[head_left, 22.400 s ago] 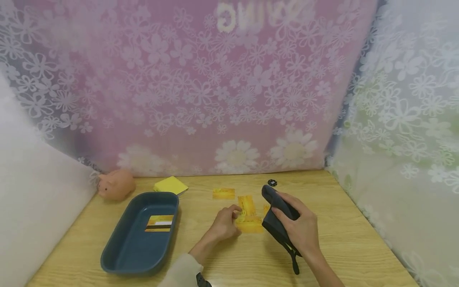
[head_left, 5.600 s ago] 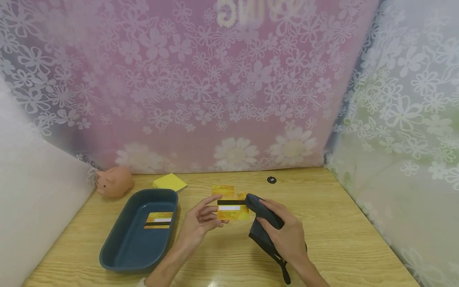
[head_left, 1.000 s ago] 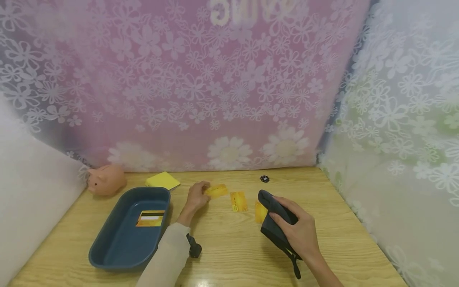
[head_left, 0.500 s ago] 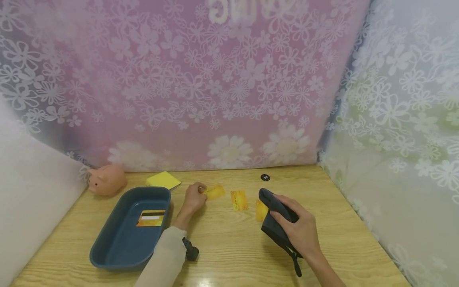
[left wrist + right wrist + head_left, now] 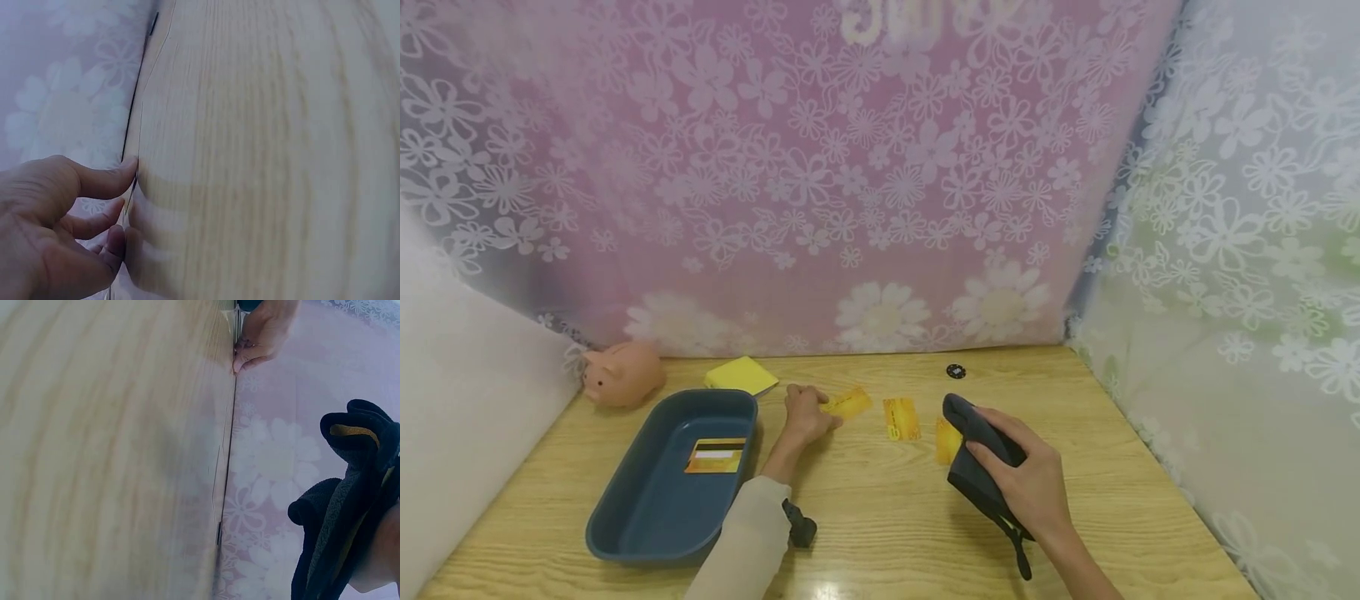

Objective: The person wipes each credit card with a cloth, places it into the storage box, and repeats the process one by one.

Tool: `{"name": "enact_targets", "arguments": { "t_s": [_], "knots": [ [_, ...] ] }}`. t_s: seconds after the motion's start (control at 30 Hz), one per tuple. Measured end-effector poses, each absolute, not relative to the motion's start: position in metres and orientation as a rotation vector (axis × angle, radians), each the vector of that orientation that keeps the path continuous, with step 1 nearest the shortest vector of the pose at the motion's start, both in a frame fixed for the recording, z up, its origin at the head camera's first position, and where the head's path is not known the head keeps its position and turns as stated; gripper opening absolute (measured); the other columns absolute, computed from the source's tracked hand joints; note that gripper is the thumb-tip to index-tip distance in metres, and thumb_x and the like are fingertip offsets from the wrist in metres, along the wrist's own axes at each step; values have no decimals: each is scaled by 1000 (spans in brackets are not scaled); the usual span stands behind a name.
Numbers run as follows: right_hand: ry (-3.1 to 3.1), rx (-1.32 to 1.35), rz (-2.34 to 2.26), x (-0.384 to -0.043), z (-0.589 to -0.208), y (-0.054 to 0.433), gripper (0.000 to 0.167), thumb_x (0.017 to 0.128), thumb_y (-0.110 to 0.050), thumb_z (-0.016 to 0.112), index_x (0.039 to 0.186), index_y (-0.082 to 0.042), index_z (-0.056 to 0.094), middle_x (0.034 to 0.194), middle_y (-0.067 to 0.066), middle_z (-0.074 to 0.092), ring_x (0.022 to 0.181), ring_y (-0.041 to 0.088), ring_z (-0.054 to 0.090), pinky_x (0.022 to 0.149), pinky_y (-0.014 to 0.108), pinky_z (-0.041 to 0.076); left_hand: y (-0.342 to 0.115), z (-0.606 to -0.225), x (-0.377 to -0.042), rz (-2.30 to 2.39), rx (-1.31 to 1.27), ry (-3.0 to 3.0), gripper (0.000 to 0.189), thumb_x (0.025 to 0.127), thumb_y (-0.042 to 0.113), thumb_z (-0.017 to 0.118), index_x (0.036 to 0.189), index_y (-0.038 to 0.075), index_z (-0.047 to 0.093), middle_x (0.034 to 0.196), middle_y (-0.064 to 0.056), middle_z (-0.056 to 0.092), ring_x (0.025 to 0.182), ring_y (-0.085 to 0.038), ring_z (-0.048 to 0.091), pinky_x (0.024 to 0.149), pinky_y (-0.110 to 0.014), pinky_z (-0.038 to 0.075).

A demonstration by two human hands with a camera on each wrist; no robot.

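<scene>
My left hand is at the left end of a yellow card on the table, thumb at its near edge and fingers at the far one. Close up in the left wrist view, thumb and fingertips meet at a thin edge. My right hand grips a dark cloth pouch with a hanging strap, held over the table. Its folded layers and yellowish lining show in the right wrist view. A second yellow card lies between the hands, and a third card is partly hidden behind the pouch.
A blue tray on the left holds a card with its stripe side up. Behind it are a piggy bank and a yellow notepad. A black poker chip lies at the back. Fabric screens surround the table.
Compared with several seconds ago, the card between both hands is out of sight. In the last second my left hand drew its card slightly left and turned it. The right hand barely moved.
</scene>
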State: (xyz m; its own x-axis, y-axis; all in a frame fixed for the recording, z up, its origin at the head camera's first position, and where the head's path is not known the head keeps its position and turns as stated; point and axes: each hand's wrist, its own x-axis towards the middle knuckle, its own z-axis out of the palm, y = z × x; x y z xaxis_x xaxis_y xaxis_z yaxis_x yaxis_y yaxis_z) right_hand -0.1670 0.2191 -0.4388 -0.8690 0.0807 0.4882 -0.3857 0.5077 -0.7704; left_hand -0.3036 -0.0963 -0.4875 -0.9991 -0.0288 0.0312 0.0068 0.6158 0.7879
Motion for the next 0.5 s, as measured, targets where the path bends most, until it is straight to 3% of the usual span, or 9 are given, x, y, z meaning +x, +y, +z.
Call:
{"name": "enact_targets", "arguments": {
  "t_s": [0.1, 0.17, 0.3, 0.37, 0.5],
  "knots": [
    [-2288, 255, 1335, -167, -438, 218, 49, 88, -17, 86, 132, -30, 72, 131, -8, 70, 113, 4, 66, 80, 16, 57, -98, -485, -302, -1382, 7, -2796, 49, 81, 2, 86, 123, -12, 65, 142, -33, 36, 131, -49, 36, 109, -56, 44],
    [-2293, 253, 1334, -167, -438, 217, 49, 88, -18, 86, 132, -31, 72, 131, -9, 69, 114, 3, 65, 81, 16, 57, -99, -486, -301, -1383, -25, -2798, 50, 81, 0, 86, 124, -11, 63, 140, -32, 43, 128, -48, 42, 105, -55, 48],
    [-2297, 251, 1334, -168, -437, 216, 48, 88, -20, 86, 133, -33, 72, 132, -9, 69, 115, 4, 65, 83, 15, 57, -99, -490, -299, -1333, -94, -2794, 49, 82, 0, 85, 123, -5, 58, 122, -27, 64, 105, -38, 62, 87, -47, 57],
    [-2299, 253, 1333, -168, -437, 215, 48, 89, -20, 86, 133, -34, 71, 132, -9, 69, 115, 4, 65, 83, 15, 57, -99, -491, -297, -1302, -100, -2772, 50, 81, -3, 85, 122, -2, 57, 111, -24, 68, 93, -34, 65, 80, -47, 57],
    [-2296, 266, 1335, -168, -437, 214, 48, 89, -20, 85, 133, -33, 71, 131, -9, 69, 115, 5, 65, 85, 15, 56, -98, -491, -294, -1271, -51, -2690, 50, 77, -11, 82, 121, 0, 61, 108, -23, 69, 95, -33, 65, 83, -48, 58]
  ]
}}
